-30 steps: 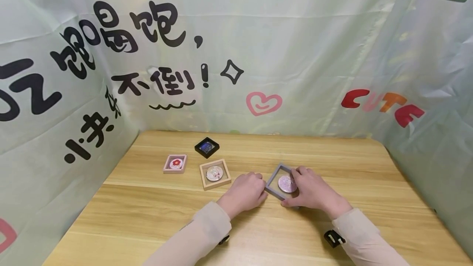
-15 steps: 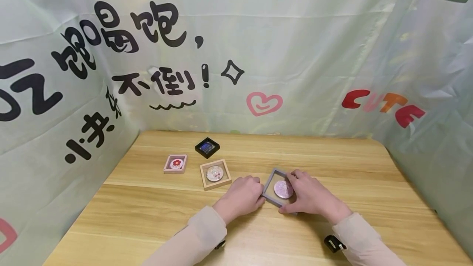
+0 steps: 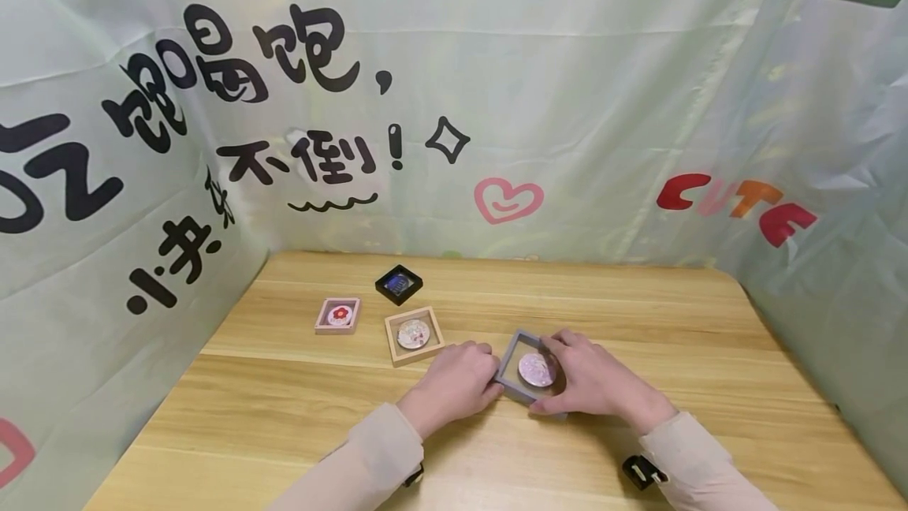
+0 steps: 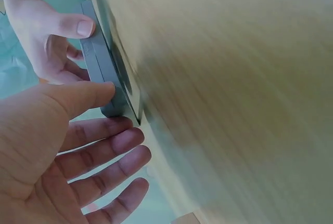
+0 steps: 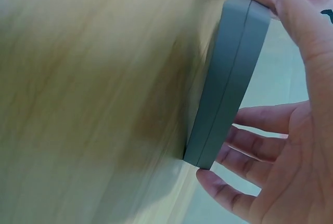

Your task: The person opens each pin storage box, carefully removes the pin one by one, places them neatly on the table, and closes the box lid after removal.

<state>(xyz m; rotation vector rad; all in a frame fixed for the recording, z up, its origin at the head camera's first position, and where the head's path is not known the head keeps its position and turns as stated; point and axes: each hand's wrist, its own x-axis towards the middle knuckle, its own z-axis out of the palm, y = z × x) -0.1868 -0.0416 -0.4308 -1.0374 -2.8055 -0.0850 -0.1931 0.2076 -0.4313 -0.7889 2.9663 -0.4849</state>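
Between my hands is a grey square display frame [image 3: 516, 392] with a clear middle, and a round lilac badge [image 3: 537, 370] sits inside it. My left hand [image 3: 457, 381] pinches its left corner; the left wrist view shows the thumb on the frame's side wall and the index fingertip by the corner. My right hand [image 3: 592, 377] grips the right part, thumb at the near edge and fingers at the far edge. From the right wrist, the grey frame's side [image 5: 226, 89] appears as two halves with a seam. Whether it touches the table cannot be told.
Left of the hands, a wooden-coloured frame [image 3: 392, 355] holds a round patterned badge. Beyond it lie a black frame [image 3: 411, 295] with a blue piece and a pink frame [image 3: 336, 330] with a red-flower badge. Printed cloth [image 3: 596, 101] surrounds the wooden table [image 3: 284, 416].
Both hands have moved the grey frame left and slightly nearer, with its badge still inside. The other frames have stayed put.
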